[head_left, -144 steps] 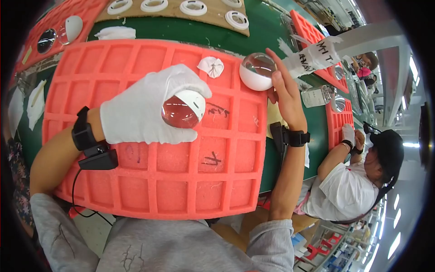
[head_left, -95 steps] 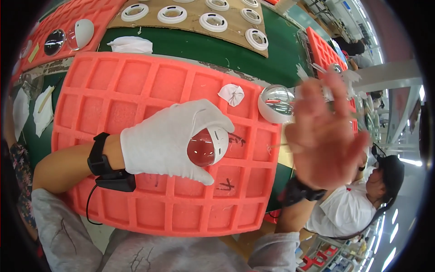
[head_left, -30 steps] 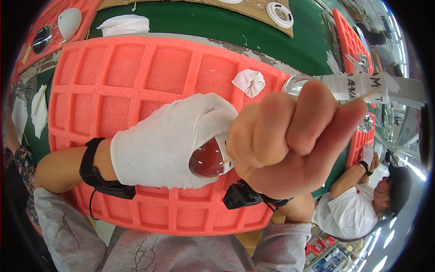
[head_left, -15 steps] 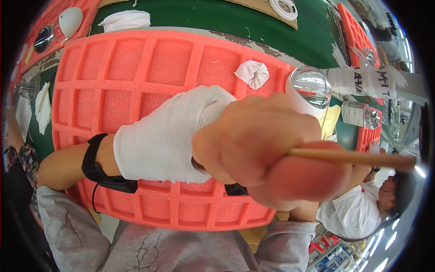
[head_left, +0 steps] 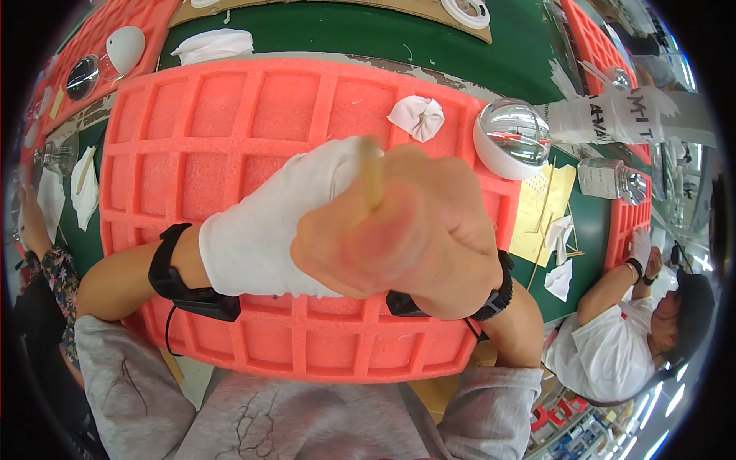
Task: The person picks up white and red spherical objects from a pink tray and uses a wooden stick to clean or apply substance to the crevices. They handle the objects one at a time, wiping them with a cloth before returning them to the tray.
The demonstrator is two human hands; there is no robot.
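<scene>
My right hand point(head_left: 429, 238) is bare and closed around a thin wooden stick point(head_left: 372, 180), which points up and is smeared by motion. Behind it my left hand point(head_left: 268, 226), in a white glove, reaches in from the left. The right hand covers the left one's fingers, so what they hold, if anything, is hidden. Both are above a pink foam tray point(head_left: 211, 101) divided into square compartments. A crumpled white cloth point(head_left: 418, 118) lies on the tray's far part. At its far right corner rests a white round housing point(head_left: 502, 157) with a shiny clear dome.
Right of the tray are a yellow sheet point(head_left: 529, 230) with thin sticks, white cloth scraps point(head_left: 560, 280) and a clear bottle point(head_left: 602, 178). A wrapped post point(head_left: 590, 119) stands nearby. Another person point(head_left: 613, 337) sits at right; someone's arm point(head_left: 34, 226) shows at left. Cardboard point(head_left: 345, 14) lies behind.
My right hand has moved left and lower, away from the camera. The stick, pointing right before, now points up. My left arm has barely shifted.
</scene>
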